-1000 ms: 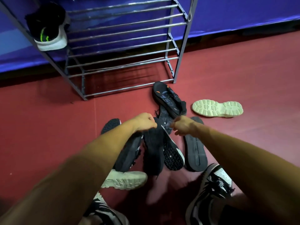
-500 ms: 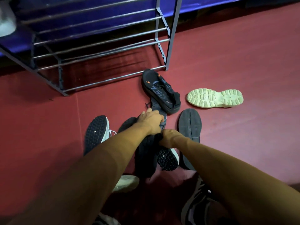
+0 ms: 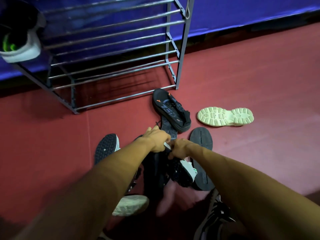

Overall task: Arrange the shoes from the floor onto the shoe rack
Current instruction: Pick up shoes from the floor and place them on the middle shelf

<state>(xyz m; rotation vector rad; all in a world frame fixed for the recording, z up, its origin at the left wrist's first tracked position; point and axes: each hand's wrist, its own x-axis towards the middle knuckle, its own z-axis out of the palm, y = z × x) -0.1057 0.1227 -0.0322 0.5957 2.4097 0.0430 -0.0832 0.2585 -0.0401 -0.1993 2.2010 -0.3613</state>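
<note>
Firmly, left hand (image 3: 156, 141) and right hand (image 3: 180, 148) grip studded shoe (image 3: 183, 172) — lettering on black shoe (image 3: 171, 110) unreadable.

Illumination dim, warm-cast. Shoe rack (image 3: 183, 49) rails carry faint highlights; a barred shadow falls on the red floor (image 3: 251, 70) beneath. Black shoe (image 3: 154, 174) and studded shoe (image 3: 181, 172) smeared, detail lost. Forearms (image 3: 86, 196) soft. Rack posts bow from wide-angle distortion.

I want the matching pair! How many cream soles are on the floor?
2. One cream sole lies right of the black shoes; another cream sole peeks from under the left forearm. More may be hidden.
</note>
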